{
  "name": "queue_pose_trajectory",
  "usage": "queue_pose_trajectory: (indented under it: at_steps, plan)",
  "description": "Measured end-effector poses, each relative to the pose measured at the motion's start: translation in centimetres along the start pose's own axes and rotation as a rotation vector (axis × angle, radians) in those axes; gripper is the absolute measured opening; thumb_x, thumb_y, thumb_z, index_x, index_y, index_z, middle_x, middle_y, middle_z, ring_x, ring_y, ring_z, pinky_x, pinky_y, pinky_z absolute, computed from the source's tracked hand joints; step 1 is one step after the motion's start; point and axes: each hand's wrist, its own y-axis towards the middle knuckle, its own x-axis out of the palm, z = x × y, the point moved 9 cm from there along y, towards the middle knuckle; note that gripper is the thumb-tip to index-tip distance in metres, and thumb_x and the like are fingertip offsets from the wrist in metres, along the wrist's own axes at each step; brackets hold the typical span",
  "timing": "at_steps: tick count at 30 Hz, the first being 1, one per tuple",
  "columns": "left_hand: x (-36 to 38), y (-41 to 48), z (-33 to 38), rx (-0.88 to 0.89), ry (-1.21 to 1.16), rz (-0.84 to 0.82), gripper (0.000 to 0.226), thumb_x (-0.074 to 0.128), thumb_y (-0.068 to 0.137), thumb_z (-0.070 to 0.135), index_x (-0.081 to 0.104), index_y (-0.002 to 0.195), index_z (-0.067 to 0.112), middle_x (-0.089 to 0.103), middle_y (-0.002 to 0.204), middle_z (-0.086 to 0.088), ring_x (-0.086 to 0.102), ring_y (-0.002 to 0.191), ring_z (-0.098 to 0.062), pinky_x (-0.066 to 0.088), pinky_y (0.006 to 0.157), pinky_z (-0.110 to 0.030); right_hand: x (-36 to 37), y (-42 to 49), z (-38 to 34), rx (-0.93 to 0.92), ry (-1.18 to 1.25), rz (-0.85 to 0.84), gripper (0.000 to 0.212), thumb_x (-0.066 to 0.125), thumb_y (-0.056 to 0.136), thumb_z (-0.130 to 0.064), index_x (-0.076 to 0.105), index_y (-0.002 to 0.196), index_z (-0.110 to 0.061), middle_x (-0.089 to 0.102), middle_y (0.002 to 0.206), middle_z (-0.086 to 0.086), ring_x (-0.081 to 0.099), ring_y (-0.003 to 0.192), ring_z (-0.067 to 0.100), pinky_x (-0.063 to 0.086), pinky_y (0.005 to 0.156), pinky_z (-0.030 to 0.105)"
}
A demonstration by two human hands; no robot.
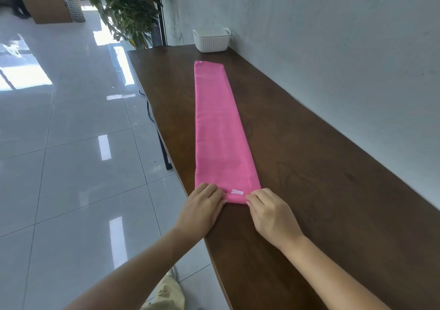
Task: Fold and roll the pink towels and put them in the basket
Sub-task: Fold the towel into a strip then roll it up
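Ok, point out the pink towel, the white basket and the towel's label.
pink towel (219,119), head view, middle of folded strip.
white basket (212,42), head view, front wall.
label (237,192), head view, centre of tag.

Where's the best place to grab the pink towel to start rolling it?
Take the pink towel by its near short end, one corner per hand, coming from the near side. It lies flat as a long narrow strip running away toward the white basket, and the left hand and right hand pinch those corners.
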Motion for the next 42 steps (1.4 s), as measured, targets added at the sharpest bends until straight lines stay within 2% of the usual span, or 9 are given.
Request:
queue_pose_trajectory:
  at_steps: [5,10,15,18,20,23,29,38,42]
  plan:
    - [0.4,0.8,-1.2,-0.153,-0.06,-0.069,0.02,0.053,0.101,0.032,0.063,0.092,0.017,0.062,0.092,0.004,0.056,0.083,-0.016,0.051,0.076,-0.032,1.0,0.6,1.5,0.123,0.074,-0.076,0.025,0.07,0.093,-0.03,0.072,0.113,-0.015,0.065,0.107,-0.004,0.06,0.098,0.01,0.054,0.087,0.02]
    - [0.4,2.1,-2.4,-0.278,-0.037,-0.189,0.023,0.056,0.1,0.038,0.061,0.091,0.018,0.06,0.09,0.005,0.055,0.081,-0.015,0.044,0.073,-0.029,1.9,2.0,3.7,0.392,0.277,-0.202,0.017,0.061,0.099,-0.037,0.067,0.107,-0.023,0.054,0.104,-0.013,0.052,0.098,0.006,0.036,0.076,0.01]
    - [0.1,3.5,-3.8,-0.473,-0.077,-0.208,0.023,0.067,0.093,0.038,0.062,0.086,0.017,0.061,0.088,0.003,0.058,0.079,-0.016,0.051,0.072,-0.032,2.4,3.2,5.5,0.654,0.416,-0.32,0.017,0.065,0.096,-0.039,0.06,0.093,-0.023,0.059,0.096,-0.01,0.055,0.083,0.002,0.036,0.061,0.014]
    - [-0.4,4.0,-3.5,-0.422,-0.007,-0.147,0.021,0.067,0.091,0.037,0.06,0.083,0.019,0.06,0.086,0.005,0.055,0.081,-0.015,0.05,0.074,-0.031,2.8,3.7,5.8,0.708,0.403,-0.319,0.019,0.068,0.095,-0.037,0.058,0.088,-0.023,0.059,0.094,-0.008,0.055,0.082,0.005,0.037,0.061,0.017]
    - [-1.0,4.4,-1.9,-0.268,0.098,-0.056,0.017,0.068,0.09,0.031,0.058,0.082,0.019,0.059,0.083,0.006,0.051,0.079,-0.015,0.048,0.074,-0.03,2.1,4.1,5.5,0.649,0.269,-0.23,0.02,0.07,0.093,-0.036,0.058,0.085,-0.022,0.057,0.095,-0.008,0.053,0.089,0.01,0.04,0.071,0.021]
    - [-1.2,3.8,0.7,-0.041,0.145,0.056,0.018,0.077,0.085,0.017,0.06,0.082,0.015,0.059,0.078,0.001,0.05,0.071,-0.016,0.048,0.065,-0.031,0.9,4.7,3.2,0.372,0.013,-0.032,0.017,0.076,0.088,-0.026,0.062,0.081,-0.019,0.059,0.087,-0.007,0.048,0.082,0.012,0.038,0.077,0.025]
    - [-0.4,1.5,0.4,0.08,0.157,0.068,0.01,0.073,0.09,0.013,0.063,0.092,0.013,0.061,0.089,-0.001,0.053,0.078,-0.02,0.052,0.068,-0.033,1.3,2.8,0.9,0.185,-0.042,0.113,0.005,0.075,0.086,-0.009,0.073,0.091,-0.01,0.069,0.09,0.004,0.064,0.082,0.018,0.056,0.078,0.03]
    - [0.1,2.1,-1.6,-0.072,0.106,0.061,0.014,0.056,0.102,0.024,0.065,0.095,0.016,0.063,0.093,0.0,0.056,0.082,-0.022,0.049,0.072,-0.036,1.7,3.2,1.9,0.205,-0.007,0.041,0.015,0.075,0.089,-0.014,0.074,0.104,-0.011,0.069,0.103,0.002,0.063,0.094,0.019,0.058,0.085,0.033]
    - [0.1,2.5,-2.3,-0.137,0.103,0.003,0.005,0.062,0.098,0.02,0.065,0.095,0.017,0.063,0.088,0.001,0.057,0.08,-0.022,0.048,0.071,-0.034,1.5,4.3,2.0,0.245,0.051,-0.019,0.009,0.069,0.094,-0.017,0.071,0.102,-0.013,0.068,0.102,-0.001,0.06,0.093,0.016,0.054,0.086,0.032]
